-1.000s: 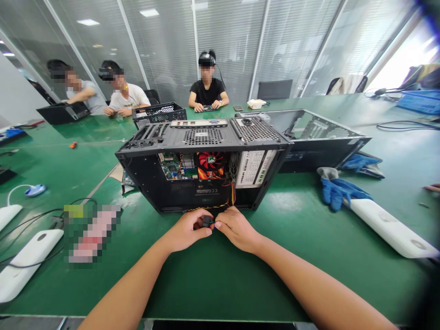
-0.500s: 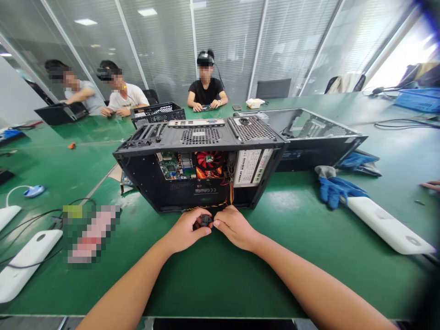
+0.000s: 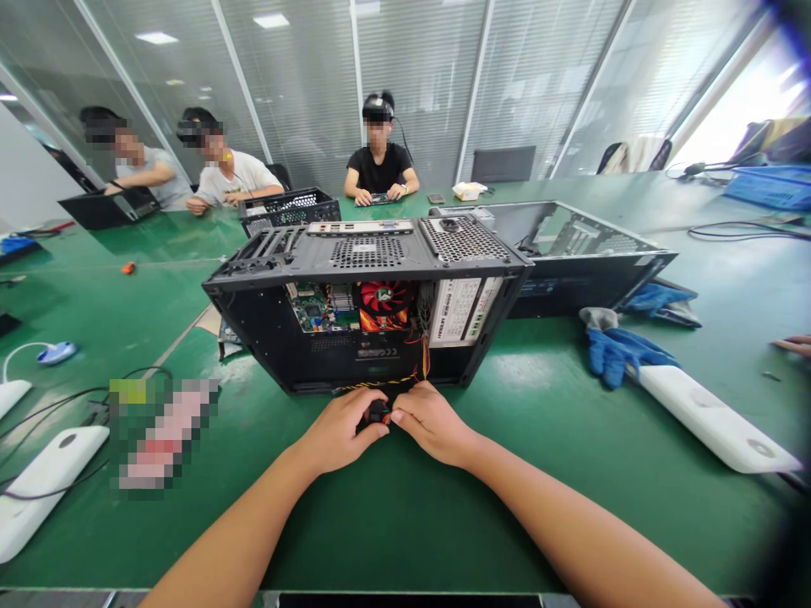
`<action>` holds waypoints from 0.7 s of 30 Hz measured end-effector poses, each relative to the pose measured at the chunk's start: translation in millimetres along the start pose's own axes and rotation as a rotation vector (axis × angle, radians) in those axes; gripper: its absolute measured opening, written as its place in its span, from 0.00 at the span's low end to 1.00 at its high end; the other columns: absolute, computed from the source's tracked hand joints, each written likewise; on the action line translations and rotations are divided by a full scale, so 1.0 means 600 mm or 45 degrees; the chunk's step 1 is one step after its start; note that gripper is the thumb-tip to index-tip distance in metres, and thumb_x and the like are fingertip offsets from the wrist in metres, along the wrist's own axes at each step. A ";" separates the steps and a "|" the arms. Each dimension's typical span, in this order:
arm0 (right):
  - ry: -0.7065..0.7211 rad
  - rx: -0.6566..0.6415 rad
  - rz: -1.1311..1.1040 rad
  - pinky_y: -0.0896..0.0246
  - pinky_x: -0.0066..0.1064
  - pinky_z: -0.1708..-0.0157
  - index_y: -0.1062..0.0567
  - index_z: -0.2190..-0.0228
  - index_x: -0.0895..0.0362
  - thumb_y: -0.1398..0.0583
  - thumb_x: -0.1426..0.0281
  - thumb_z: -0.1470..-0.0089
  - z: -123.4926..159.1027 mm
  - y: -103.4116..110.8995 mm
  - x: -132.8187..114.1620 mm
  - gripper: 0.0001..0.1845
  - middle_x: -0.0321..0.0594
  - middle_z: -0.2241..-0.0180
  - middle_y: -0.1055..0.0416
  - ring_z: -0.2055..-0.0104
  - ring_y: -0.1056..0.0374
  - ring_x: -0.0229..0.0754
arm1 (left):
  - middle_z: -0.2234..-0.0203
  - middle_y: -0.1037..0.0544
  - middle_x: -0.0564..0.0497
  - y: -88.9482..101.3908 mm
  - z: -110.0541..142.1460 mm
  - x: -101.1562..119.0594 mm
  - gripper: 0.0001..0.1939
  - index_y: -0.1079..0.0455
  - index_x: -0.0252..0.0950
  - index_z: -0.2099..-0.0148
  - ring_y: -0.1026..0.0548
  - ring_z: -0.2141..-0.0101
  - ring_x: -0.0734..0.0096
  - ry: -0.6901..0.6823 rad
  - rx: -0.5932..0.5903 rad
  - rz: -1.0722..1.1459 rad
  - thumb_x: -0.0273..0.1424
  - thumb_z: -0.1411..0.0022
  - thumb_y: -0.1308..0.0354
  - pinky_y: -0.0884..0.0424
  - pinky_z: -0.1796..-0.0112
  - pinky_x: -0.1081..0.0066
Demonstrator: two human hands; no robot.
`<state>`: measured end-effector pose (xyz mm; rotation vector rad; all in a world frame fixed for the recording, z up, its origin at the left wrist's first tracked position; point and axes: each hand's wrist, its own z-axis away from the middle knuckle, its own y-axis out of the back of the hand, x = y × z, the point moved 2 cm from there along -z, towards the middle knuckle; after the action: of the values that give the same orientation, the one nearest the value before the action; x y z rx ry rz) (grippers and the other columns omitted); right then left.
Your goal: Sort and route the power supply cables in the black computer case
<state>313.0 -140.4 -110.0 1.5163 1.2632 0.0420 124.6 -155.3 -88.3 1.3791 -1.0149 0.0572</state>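
Observation:
A computer case (image 3: 367,363) lies on the green table with its open side facing me. Inside it sit a red fan (image 3: 383,297), a green circuit board (image 3: 310,312) and a labelled power supply (image 3: 462,311). Red, yellow and black wires (image 3: 425,359) run down from the power supply to the case's front edge. There my left hand (image 3: 342,429) curls its thumb and fingers around a black cable connector (image 3: 378,411). My right hand (image 3: 437,425) pinches the coloured wires at the connector's right side; its fingertips partly hide them.
Behind to the right stands another open case (image 3: 589,270). Blue gloves (image 3: 624,348) and a white power strip (image 3: 715,414) lie at right, another white strip (image 3: 54,481) with cables at left. Several people work across the table; a person's fingers (image 3: 795,345) show at the right edge.
The black connector has turned a little between my fingers and shows a different face. Both hands stay at nearly the same place in front of the case.

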 end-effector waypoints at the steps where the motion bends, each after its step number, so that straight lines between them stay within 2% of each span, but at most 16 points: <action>1: -0.001 -0.003 0.003 0.50 0.32 0.65 0.35 0.76 0.56 0.53 0.63 0.33 0.000 0.000 0.000 0.21 0.34 0.78 0.34 0.74 0.40 0.37 | 0.58 0.25 0.47 0.000 0.000 0.000 0.14 0.36 0.39 0.49 0.28 0.60 0.63 -0.001 -0.001 -0.003 0.34 0.37 0.44 0.33 0.57 0.64; 15: -0.007 -0.017 -0.012 0.50 0.32 0.65 0.35 0.76 0.56 0.55 0.61 0.32 -0.001 0.003 -0.001 0.23 0.34 0.78 0.35 0.74 0.40 0.37 | 0.59 0.25 0.47 -0.002 -0.001 0.001 0.14 0.36 0.39 0.49 0.27 0.61 0.65 0.015 0.009 -0.024 0.34 0.36 0.45 0.32 0.58 0.65; 21: -0.006 -0.005 -0.064 0.49 0.33 0.65 0.36 0.76 0.56 0.57 0.59 0.32 -0.004 0.005 0.000 0.24 0.34 0.78 0.35 0.74 0.40 0.38 | 0.57 0.25 0.45 -0.006 0.000 -0.001 0.14 0.36 0.38 0.49 0.27 0.57 0.59 -0.019 0.072 -0.187 0.37 0.35 0.45 0.32 0.55 0.60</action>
<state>313.6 -138.4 -107.0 1.4803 1.2961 0.0080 126.3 -155.8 -91.7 1.5037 -0.9276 -0.0335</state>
